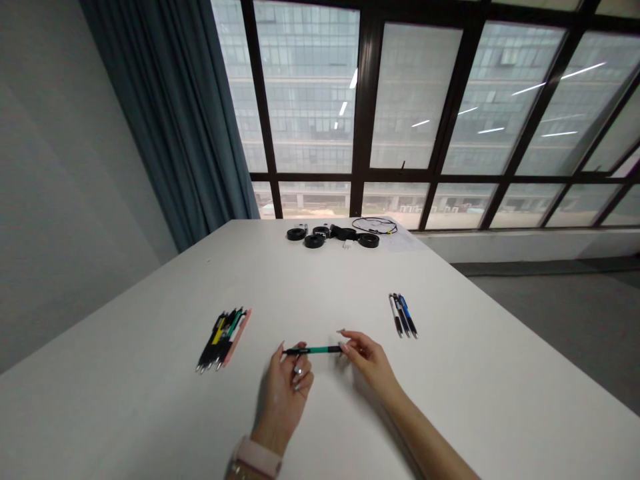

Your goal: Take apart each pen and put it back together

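A green and black pen (pixel 320 349) lies level between my two hands, just above the table. My left hand (pixel 290 380) is closed on its left end, with a ring on one finger and a pale band at the wrist. The fingertips of my right hand (pixel 367 357) pinch the right end. To the left lies a bunch of several pens (pixel 223 339), black with yellow and green parts, beside a pink one (pixel 237 339). To the right, a few pens (pixel 403 315) lie side by side, with silver, black and blue barrels.
The white table (pixel 150 400) narrows toward the window. Black rolls or coils (pixel 314 241), a black cable (pixel 375 225) and small pieces lie at its far end. A blue curtain (pixel 175 120) hangs at the left by the wall.
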### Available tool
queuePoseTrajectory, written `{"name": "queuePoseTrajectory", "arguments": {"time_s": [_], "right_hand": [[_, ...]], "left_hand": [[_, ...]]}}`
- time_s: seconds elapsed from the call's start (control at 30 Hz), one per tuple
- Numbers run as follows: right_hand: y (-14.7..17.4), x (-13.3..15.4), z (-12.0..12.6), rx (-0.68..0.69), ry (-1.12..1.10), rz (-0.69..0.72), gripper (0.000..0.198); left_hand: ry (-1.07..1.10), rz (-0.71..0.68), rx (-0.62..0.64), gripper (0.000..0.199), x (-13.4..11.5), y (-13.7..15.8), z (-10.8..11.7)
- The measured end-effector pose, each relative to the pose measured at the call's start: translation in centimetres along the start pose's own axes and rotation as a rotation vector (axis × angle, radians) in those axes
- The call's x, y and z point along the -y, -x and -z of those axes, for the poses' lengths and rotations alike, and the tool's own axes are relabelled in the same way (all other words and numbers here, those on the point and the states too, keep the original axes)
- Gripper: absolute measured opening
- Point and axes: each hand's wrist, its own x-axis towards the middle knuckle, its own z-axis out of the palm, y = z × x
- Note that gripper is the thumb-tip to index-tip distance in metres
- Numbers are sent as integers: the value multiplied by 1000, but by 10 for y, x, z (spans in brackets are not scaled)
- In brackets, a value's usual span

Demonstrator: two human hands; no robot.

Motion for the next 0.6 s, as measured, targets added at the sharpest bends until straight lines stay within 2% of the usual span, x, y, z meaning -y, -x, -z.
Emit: {"name": "queuePoseTrajectory", "arguments": {"time_s": [0.17, 0.23, 0.33, 0.43, 0.5, 0.6], "right_hand": [[1, 0, 2, 115, 46, -5, 42], [-1, -1, 3, 109, 70, 9, 42], [-7, 1, 10, 12, 87, 50, 47], [-14, 5, 28, -145, 156, 98, 53], [-17, 7, 45, -268, 305, 213, 53], [-20, 4, 71, -394, 702, 394, 45]], "left_hand": [[-13, -11, 22, 44, -6, 0, 5], [-43, -18, 23, 47, -7, -1, 5], [-122, 5, -9, 40, -5, -3, 2], [-184, 51, -30, 28, 1, -5, -1], [-193, 78, -26, 26, 5, -5, -1], [-193, 72, 10, 29, 9, -6, 3]]}}
